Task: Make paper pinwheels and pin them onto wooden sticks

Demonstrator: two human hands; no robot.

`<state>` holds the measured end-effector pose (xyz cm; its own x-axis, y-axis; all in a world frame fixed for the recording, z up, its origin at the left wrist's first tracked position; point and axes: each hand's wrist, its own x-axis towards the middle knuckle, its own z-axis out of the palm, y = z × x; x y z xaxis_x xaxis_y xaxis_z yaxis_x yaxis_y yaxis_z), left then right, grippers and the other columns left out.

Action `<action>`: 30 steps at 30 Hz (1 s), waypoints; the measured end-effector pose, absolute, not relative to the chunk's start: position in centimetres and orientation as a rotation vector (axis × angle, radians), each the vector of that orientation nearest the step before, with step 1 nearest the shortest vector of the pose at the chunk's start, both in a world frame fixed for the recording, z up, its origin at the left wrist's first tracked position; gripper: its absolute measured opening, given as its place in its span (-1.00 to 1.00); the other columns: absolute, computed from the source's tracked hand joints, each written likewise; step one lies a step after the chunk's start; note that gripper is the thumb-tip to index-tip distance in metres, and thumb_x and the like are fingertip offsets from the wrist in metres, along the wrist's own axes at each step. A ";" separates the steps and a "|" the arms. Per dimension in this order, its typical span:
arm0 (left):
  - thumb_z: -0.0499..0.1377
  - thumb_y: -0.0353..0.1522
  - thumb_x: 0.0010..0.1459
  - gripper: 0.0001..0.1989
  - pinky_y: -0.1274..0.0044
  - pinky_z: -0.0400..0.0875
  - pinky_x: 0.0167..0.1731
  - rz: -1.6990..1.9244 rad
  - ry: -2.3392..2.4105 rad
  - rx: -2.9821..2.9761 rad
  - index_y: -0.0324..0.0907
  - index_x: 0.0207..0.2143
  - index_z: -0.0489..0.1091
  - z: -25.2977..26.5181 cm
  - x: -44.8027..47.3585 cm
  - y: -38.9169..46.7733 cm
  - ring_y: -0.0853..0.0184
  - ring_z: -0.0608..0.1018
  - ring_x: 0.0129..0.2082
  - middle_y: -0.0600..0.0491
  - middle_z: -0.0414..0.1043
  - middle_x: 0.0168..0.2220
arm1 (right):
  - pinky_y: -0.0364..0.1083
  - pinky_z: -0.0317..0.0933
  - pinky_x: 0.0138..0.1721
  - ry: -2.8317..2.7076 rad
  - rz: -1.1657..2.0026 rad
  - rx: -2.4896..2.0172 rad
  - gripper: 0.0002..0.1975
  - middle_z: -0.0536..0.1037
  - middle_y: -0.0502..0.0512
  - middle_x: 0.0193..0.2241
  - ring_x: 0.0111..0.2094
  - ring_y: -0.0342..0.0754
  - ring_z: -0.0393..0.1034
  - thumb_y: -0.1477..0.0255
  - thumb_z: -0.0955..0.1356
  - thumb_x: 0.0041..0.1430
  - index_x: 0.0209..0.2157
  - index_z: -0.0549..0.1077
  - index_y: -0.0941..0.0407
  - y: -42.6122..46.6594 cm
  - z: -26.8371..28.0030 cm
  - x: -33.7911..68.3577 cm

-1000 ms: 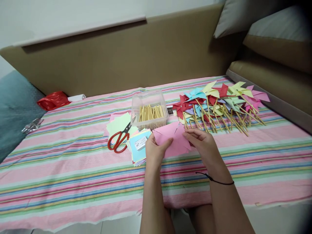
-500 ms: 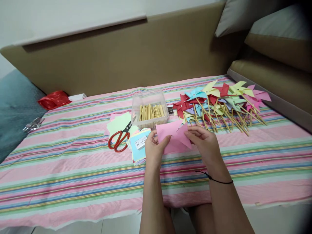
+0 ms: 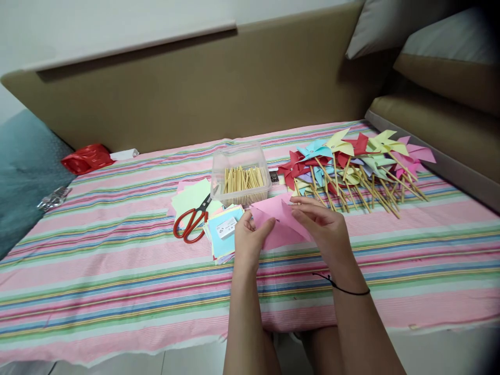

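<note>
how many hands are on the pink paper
2: the left hand holds the pink paper at its left side, the right hand at its right. Neither is hidden.

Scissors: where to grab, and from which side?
Best bet: the red handles, from the near side, likely with the left hand once free of the pink paper. The loops lie toward the person, while the black blades point away, toward the clear tub, which would probably crowd a grip there.
</note>
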<state>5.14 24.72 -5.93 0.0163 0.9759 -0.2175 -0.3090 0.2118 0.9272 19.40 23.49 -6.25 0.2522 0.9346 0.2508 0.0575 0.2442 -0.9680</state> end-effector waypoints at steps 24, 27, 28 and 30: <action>0.35 -0.36 -0.15 -0.70 0.62 0.33 -0.56 1.243 1.085 0.740 -0.24 -0.34 0.39 -5.8 4.9 24.8 0.46 0.45 -0.62 0.14 0.47 -0.57 | -0.04 0.43 -0.22 -1.148 0.689 -1.115 -0.96 0.57 0.10 -0.28 -0.17 -0.01 0.48 0.47 0.44 0.02 -0.43 0.57 0.06 23.6 -6.7 19.8; 0.35 -0.35 -0.16 -0.69 0.61 0.35 -0.55 1.239 1.082 0.747 -0.24 -0.33 0.39 -5.9 4.9 24.9 0.45 0.46 -0.62 0.13 0.48 -0.56 | -0.03 0.43 -0.21 -1.122 0.715 -1.110 -0.98 0.57 0.10 -0.30 -0.19 0.00 0.49 0.45 0.45 0.00 -0.44 0.55 0.08 23.6 -6.8 19.8; 0.36 -0.35 -0.16 -0.69 0.60 0.35 -0.54 1.241 1.079 0.747 -0.24 -0.33 0.39 -5.9 4.9 24.9 0.44 0.46 -0.61 0.13 0.48 -0.56 | -0.04 0.43 -0.21 -1.107 0.733 -1.116 -0.96 0.57 0.10 -0.30 -0.21 0.00 0.50 0.44 0.46 -0.01 -0.44 0.54 0.08 23.6 -6.8 19.8; 0.36 -0.35 -0.16 -0.68 0.59 0.37 -0.53 1.244 1.073 0.742 -0.23 -0.32 0.39 -5.9 4.9 24.9 0.42 0.48 -0.60 0.11 0.50 -0.53 | -0.05 0.43 -0.26 -1.056 0.794 -1.131 -0.90 0.57 0.10 -0.26 -0.27 -0.02 0.51 0.42 0.46 -0.01 -0.39 0.50 0.08 23.6 -6.8 19.8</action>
<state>4.90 24.88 -5.94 -0.0212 0.9730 -0.2299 -0.3705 0.2060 0.9057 19.82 23.60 -6.77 0.3263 0.9111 0.2520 0.0109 0.2629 -0.9648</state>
